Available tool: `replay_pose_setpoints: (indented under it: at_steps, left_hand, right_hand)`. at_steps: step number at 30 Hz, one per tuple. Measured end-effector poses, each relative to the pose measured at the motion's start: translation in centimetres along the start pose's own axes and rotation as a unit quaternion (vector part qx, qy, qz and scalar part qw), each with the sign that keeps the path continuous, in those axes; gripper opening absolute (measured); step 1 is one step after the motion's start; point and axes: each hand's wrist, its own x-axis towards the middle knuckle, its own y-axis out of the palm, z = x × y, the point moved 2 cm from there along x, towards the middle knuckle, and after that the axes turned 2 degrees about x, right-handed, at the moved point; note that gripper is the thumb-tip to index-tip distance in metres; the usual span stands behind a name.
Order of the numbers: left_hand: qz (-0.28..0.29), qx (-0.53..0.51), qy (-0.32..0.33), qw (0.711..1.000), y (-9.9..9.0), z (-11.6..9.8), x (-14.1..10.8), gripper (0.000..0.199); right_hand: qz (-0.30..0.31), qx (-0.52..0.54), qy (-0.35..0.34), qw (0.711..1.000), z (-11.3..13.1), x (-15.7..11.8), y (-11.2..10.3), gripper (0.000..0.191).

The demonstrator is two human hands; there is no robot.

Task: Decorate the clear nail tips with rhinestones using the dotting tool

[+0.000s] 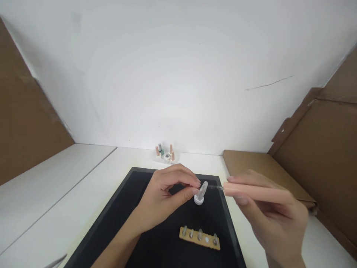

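My left hand (170,191) is closed in a pinch, thumb and forefinger at the side of a clear false nail tip (203,190) that stands tilted. A small round white piece (199,200) shows just below the tip; I cannot tell whether the two are joined. My right hand (270,212) grips a nail polish brush (256,192) by its long peach handle. Its thin brush end points left, close to the nail tip; whether they touch is unclear. Nearer to me lies a yellow strip (199,241) with several clear nail tips standing on it and a white dot between them.
A black mat (164,238) with a grey edge lies on the white table (83,175). At the back, a clear holder (160,160) carries several peach-capped bottles. Cardboard (251,163) lies at the right. A thin pointed tool (57,261) shows at the lower left.
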Motion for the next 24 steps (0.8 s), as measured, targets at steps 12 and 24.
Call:
replay_pose_setpoints:
  at_steps: [12,24]
  left_hand:
    - [0.032,0.01,0.027,0.999,0.3,-0.3,-0.1,0.016]
    - [0.023,0.051,0.046,0.997,0.2,-0.4,-0.3,0.018]
  right_hand:
    - [0.066,-0.04,-0.033,0.996,0.1,0.3,0.2,0.016]
    - [0.019,-0.002,-0.024,1.0,0.0,-0.2,0.0,0.025]
